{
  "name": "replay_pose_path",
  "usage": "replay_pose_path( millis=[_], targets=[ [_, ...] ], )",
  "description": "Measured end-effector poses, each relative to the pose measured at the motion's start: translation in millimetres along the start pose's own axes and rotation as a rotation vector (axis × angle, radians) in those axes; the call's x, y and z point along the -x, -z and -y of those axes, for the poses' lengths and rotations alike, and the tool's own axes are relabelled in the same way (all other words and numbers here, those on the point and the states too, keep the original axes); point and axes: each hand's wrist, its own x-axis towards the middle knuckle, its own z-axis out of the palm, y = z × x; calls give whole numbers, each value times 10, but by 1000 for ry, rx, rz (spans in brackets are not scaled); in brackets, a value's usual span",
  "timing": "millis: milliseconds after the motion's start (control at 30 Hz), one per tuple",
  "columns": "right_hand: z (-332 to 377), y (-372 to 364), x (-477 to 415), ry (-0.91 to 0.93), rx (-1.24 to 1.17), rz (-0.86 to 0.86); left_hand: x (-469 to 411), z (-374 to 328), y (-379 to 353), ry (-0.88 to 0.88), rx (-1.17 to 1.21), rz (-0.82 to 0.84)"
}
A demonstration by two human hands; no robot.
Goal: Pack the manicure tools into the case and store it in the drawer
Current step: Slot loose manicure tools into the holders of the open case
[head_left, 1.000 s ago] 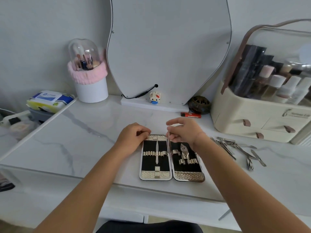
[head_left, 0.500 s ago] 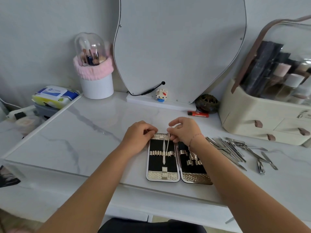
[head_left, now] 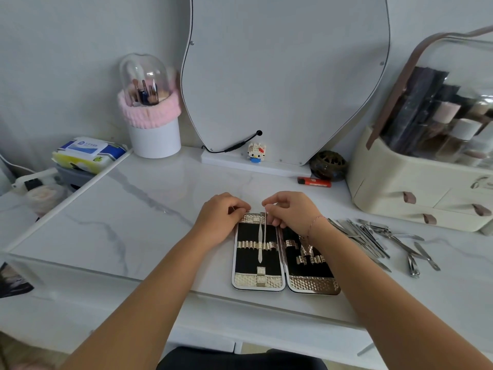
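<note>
Here, the right hand pinches the top end of a thin metal tool, whose shaft lies over the left half of the open manicure case. The left hand, fingers curled, holds the case's top-left corner. Loose manicure tools lie just right of the case on the marble tabletop.

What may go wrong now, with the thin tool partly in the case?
1. The thin tool, pinched by the right hand, may miss the elastic band and lie loose in the case.
2. The right forearm lies close to the loose tools; a sweep may scatter them.
</note>
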Motion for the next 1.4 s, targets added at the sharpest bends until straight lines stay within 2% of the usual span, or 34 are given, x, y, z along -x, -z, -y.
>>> replay_pose_path(
  millis=[433, 600, 767, 900, 1000, 1100, 1167, 1300, 1400],
  targets=[
    [-2, 85, 44, 67, 209, 153, 5, -14, 1, 7, 5, -3],
    [-5, 90, 76, 55, 185, 141, 7, -7, -1, 11, 2, -2],
    [-29, 124, 175, 74, 36, 26, 16, -12, 7, 8, 4, 9],
    [-178, 421, 401, 114, 78, -193, 36, -24, 17, 19, 51, 14],
    [-430, 753, 610, 24, 191, -347, 38, -20, 14, 21, 53, 2],
    [-687, 979, 750, -89, 248, -418, 30, -23, 2, 23, 64, 3],
    [-760, 1010, 755, -110, 285, -398, 23, -8, 7, 24, 67, -2],
    [-724, 951, 664, -17, 507, -222, 24, 2, 5, 22, 66, -7],
    [-674, 942, 563, 6, 580, -160, 28, 2, 0, 26, 58, -8]
  ],
)
